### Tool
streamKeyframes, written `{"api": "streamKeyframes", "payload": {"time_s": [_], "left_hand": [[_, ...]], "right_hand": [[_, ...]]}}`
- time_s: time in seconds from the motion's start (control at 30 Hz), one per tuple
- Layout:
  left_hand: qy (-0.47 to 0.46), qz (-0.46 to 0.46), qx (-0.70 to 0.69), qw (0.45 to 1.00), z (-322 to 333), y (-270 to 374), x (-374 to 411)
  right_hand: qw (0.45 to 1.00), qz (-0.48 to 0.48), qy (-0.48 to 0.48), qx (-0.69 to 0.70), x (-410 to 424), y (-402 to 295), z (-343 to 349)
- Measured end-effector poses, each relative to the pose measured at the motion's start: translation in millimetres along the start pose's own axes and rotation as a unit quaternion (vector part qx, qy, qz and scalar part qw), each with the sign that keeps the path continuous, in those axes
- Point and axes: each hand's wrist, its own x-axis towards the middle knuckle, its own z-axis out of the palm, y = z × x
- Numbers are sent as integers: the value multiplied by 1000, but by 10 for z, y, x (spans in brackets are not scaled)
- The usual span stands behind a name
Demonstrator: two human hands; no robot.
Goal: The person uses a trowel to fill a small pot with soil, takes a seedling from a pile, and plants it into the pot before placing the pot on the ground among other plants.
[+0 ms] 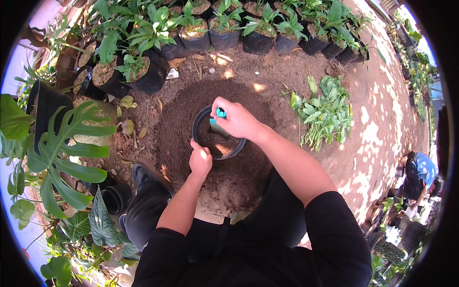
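A round black plastic pot [195,131] stands on a patch of dark loose soil [175,118] and has soil inside it. My left hand [201,158] grips the near left part of its rim. Above the pot, my right hand [235,118] is closed around the teal handle of a hand trowel [218,128]. The trowel's blade points down into the pot, and its tip is hidden there. To the right, a pile of leafy green cuttings [328,111] lies on the ground, its stems towards me.
Black bags of potted seedlings [224,37] line the far side. A large monstera leaf [68,150] spreads at the left, with empty black pots [114,199] near my foot. Dry leaves [128,102] litter the ground. At the far right a person in blue [425,170] bends among plants.
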Motion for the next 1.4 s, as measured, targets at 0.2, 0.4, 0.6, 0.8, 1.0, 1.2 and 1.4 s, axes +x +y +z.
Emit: {"api": "streamKeyframes", "payload": {"time_s": [0.2, 0.4, 0.6, 0.8, 1.0, 1.2, 1.4], "left_hand": [[8, -10, 23, 1000, -1, 37, 10], [21, 12, 13, 1000, 8, 13, -3], [12, -5, 21, 1000, -28, 86, -26], [-2, -27, 12, 1000, -49, 86, -31], [-21, -40, 24, 999, -77, 126, -33], [-11, -42, 18, 999, -14, 49, -9], [-7, -39, 25, 999, 4, 36, -8]], "right_hand": [[982, -49, -35, -178, -140, -113, 131], [953, 1, -190, -237, -284, -366, 67], [955, -45, -204, -210, -292, -294, 23], [947, -36, -195, -251, -247, -401, -32], [945, -44, -192, -260, -251, -472, -49], [954, -57, -168, -243, -321, -606, -152], [966, -87, -118, -212, -463, -769, -351]]}}
